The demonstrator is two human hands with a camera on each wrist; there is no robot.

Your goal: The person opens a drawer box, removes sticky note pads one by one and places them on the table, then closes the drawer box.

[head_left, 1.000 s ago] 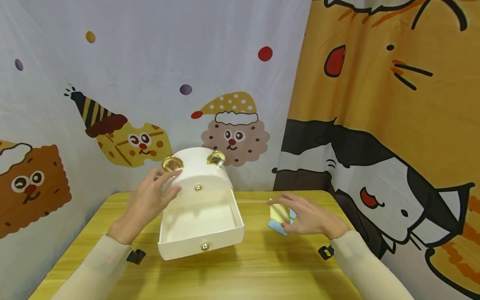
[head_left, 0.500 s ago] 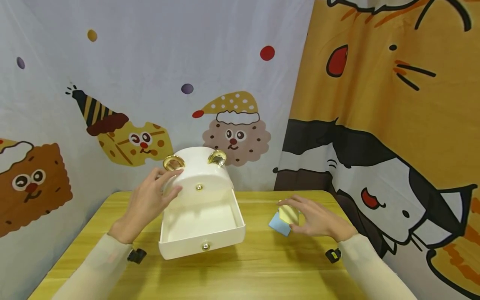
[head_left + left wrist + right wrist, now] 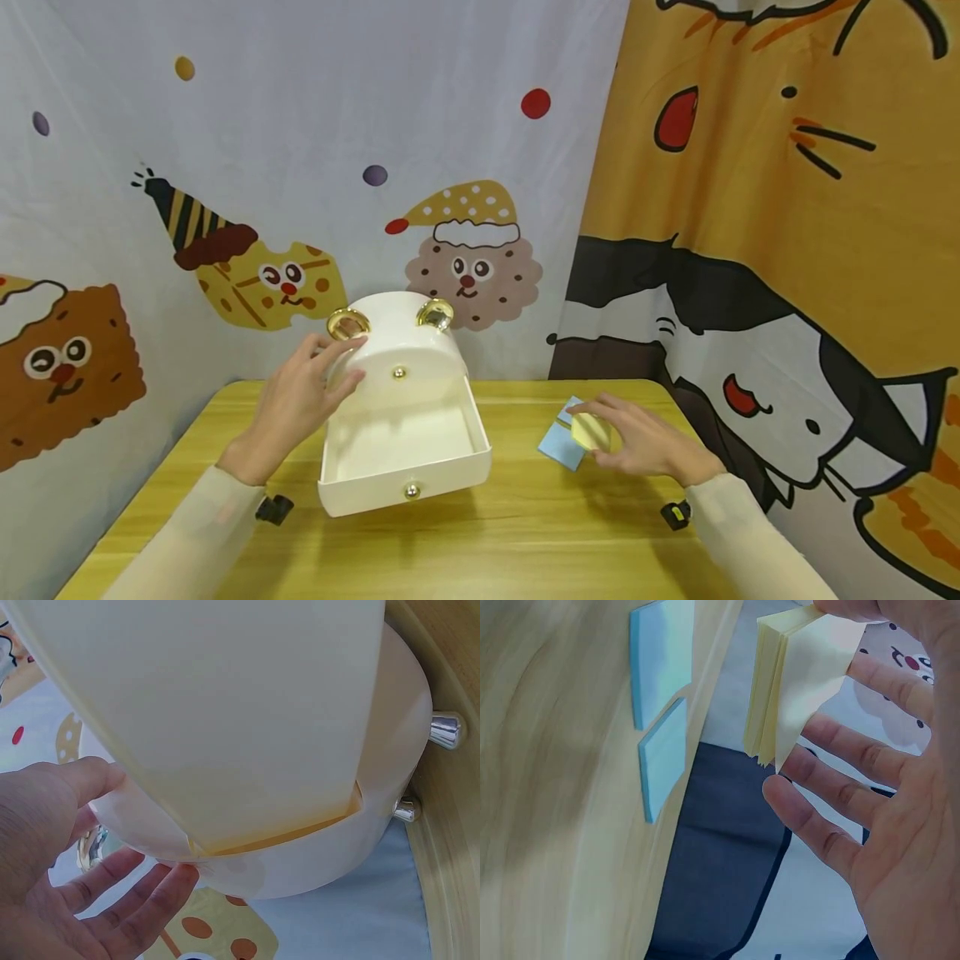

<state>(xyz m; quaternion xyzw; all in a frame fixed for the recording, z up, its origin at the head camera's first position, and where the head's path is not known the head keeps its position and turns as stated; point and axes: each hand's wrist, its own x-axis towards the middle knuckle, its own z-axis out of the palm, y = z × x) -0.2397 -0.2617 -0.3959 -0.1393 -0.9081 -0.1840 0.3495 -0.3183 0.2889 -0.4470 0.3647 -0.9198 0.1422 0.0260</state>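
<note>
A white storage box (image 3: 397, 321) with gold ear-shaped trims stands on the table, its drawer (image 3: 401, 437) pulled out with nothing inside. My left hand (image 3: 292, 400) holds the box's upper left side beside one gold ear; in the left wrist view the thumb (image 3: 94, 776) lies against the box and the fingertips reach its rounded edge. My right hand (image 3: 645, 437) pinches a yellow sticky note pad (image 3: 590, 432), its loose sheet edges visible in the right wrist view. Left of that pad lie a larger blue sticky note pad (image 3: 561, 447) and a smaller blue one (image 3: 569, 407).
The wooden table (image 3: 510, 542) extends in front of the box and between the hands. Behind it hangs a cartoon-printed curtain (image 3: 457, 83). Small metal knobs sit on the drawer front (image 3: 412, 492) and the box's face.
My right hand has moved right with the yellow pad, away from above the blue pads, which show more fully. My left hand and the box have stayed in place.
</note>
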